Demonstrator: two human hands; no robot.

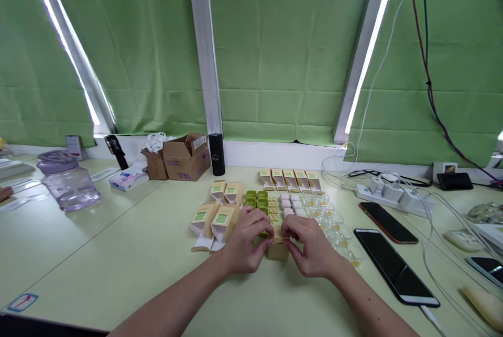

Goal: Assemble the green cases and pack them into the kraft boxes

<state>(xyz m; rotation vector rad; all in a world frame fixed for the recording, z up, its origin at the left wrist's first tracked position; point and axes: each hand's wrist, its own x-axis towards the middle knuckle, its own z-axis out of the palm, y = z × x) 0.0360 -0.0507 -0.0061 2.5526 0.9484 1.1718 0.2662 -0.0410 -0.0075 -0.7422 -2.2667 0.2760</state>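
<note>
A small brown cardboard box point(278, 251) stands on the table between my two hands. My left hand point(248, 240) pinches its upper left edge, and my right hand point(310, 245) pinches the upper right edge. Fingers cover part of the box's top. Just beyond lie green square cups point(256, 198), small yellow pieces point(272, 208) and pale pink-white blocks point(290, 203). Clear plastic pieces with yellow centres point(334, 221) spread out by my right hand. To the left of my left hand rest open cartons with green windows point(222, 220).
More open cartons point(291, 180) form a row at the back. Two phones point(396, 263) and a power strip point(393, 198) with cables lie right. A brown cardboard box point(186, 159), a black cylinder point(217, 154) and a purple water jug point(67, 182) stand back left.
</note>
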